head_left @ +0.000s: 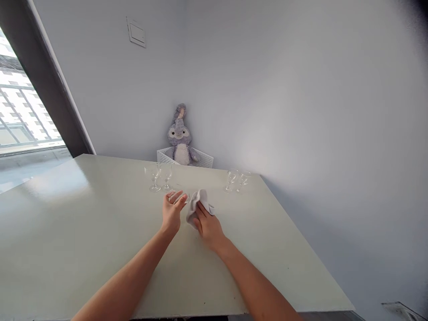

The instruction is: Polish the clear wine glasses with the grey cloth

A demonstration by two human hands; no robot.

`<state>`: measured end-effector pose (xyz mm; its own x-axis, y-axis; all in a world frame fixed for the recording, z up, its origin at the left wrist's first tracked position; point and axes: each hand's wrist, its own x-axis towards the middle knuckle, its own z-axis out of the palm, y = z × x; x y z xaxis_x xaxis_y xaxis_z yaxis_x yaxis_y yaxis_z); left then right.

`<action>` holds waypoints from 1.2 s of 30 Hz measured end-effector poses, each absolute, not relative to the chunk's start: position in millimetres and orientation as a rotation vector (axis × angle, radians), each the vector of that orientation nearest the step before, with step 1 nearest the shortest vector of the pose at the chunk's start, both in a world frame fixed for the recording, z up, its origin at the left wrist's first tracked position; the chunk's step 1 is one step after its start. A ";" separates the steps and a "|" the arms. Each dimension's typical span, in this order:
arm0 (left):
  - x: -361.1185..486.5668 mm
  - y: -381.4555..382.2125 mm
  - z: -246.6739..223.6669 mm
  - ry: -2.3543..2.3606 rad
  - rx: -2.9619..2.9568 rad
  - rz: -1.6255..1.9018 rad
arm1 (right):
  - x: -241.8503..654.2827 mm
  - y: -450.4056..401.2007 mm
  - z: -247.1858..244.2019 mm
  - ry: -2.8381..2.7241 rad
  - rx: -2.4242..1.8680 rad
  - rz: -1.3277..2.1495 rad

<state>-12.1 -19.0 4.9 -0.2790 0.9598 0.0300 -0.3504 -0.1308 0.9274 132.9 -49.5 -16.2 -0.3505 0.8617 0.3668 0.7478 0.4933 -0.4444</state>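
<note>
My left hand (171,211) is closed around a clear stemmed glass (182,199), which is tilted on its side above the table. Its outline is faint, and my fingers hide part of it. My right hand (209,226) grips a crumpled light grey cloth (201,198) close beside the glass; whether the two touch I cannot tell. Beyond my left hand, a stemmed glass (154,177) and another stemmed glass (166,176) stand upright. Farther right stand two more, one stemmed glass (231,179) beside a second stemmed glass (243,180).
The pale, glossy table (100,240) reaches back to the wall corner. At its far edge a purple-grey plush toy (181,145) sits in a white perforated basket (204,160). A light switch (137,33) is on the wall, and a window (26,107) is at left.
</note>
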 end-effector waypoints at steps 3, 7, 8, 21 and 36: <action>-0.5 -33.0 12.8 0.967 0.920 1.627 | 131.4 -41.3 -25.6 -2.108 -1.468 0.209; 11.6 -46.5 19.1 0.807 0.999 1.620 | 139.5 -34.5 -21.4 -1.907 -1.441 0.226; 13.7 -48.6 19.6 0.767 1.021 1.612 | 141.8 -34.1 -18.5 -1.840 -1.410 0.254; 16.4 -45.8 10.4 0.689 1.105 1.686 | 139.2 -32.8 -24.7 -1.374 -1.313 0.947; -10.2 -24.8 13.4 0.842 1.285 2.109 | 154.6 -52.6 10.0 -2.071 -1.552 0.355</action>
<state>-10.2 -24.8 13.4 -0.4100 0.7061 0.5774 -0.1140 -0.6678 0.7356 154.6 -52.6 10.0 -0.2052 0.9463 0.2499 0.8092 0.3077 -0.5006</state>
